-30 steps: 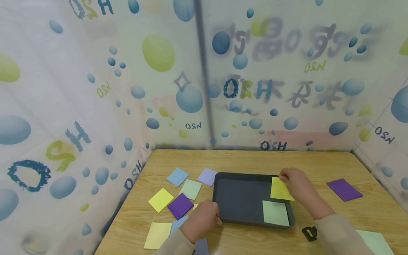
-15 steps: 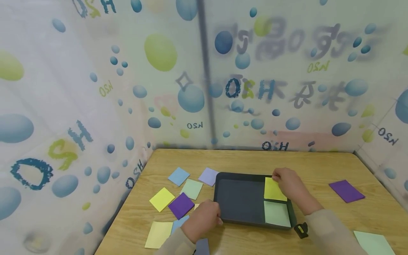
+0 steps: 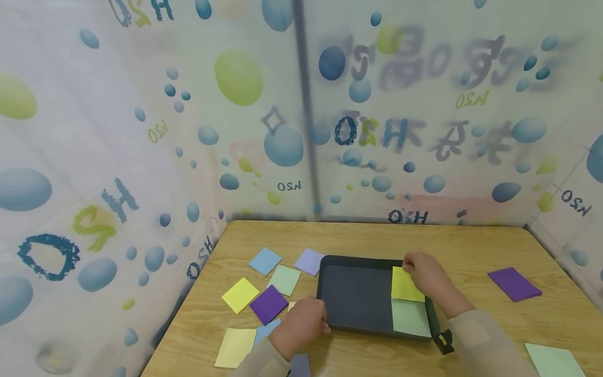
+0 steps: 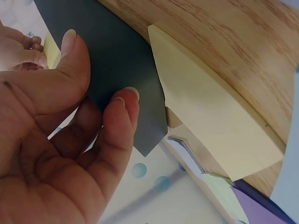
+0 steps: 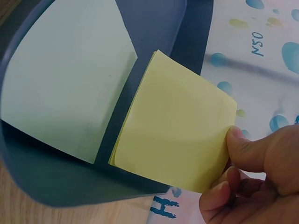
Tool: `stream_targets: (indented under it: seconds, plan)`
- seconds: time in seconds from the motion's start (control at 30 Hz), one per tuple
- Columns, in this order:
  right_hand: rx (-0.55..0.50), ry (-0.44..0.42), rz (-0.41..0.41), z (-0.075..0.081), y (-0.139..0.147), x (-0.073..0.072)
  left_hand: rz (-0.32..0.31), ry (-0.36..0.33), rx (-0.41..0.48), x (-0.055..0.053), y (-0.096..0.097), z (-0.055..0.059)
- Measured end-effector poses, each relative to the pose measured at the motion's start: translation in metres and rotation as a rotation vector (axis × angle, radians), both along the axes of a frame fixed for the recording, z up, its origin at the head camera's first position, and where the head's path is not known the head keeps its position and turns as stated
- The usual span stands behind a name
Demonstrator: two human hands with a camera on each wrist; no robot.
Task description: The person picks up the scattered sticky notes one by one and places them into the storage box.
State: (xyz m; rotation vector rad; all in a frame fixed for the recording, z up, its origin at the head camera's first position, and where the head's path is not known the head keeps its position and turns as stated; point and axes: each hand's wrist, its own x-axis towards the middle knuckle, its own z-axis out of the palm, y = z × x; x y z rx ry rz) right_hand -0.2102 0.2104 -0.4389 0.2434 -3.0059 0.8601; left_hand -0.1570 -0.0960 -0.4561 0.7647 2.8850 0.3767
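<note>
Yellow pad (image 3: 406, 285), pale-green pad (image 3: 411, 317), charcoal tray (image 3: 355, 293), blue-spotted backdrop (image 3: 283, 146)

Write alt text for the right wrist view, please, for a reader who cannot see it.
The right hand pinches a yellow paper square by its edge over a dark tray holding a pale green square. A blue-spotted wall shows behind.

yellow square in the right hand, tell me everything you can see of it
The yellow square looks like paper, with layered edges in the right wrist view, like a thin pad of notes. No writing shows on its visible face. The right hand pinches it near one corner. It sits over the far right part of the dark tray, just beyond the pale green square; whether it touches the tray is unclear.
</note>
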Motion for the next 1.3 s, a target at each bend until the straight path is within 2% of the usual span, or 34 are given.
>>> stream_targets:
  seconds: [0.27,0.6,1.03,1.3]
  plan:
    - [-0.003,-0.054,-0.023,-0.006,0.001,-0.005,-0.005,0.017,0.002,-0.001,-0.001,-0.003]
    - [0.009,-0.049,-0.037,-0.015,0.003,-0.013,0.001,0.014,0.004,0.000,0.000,-0.003]
    - [0.011,-0.139,-0.061,-0.007,0.000,-0.020,-0.008,0.023,0.007,0.000,0.000,-0.002]
    - [0.076,-0.175,-0.041,-0.006,-0.003,-0.028,-0.005,0.018,0.000,0.000,0.000,-0.003]
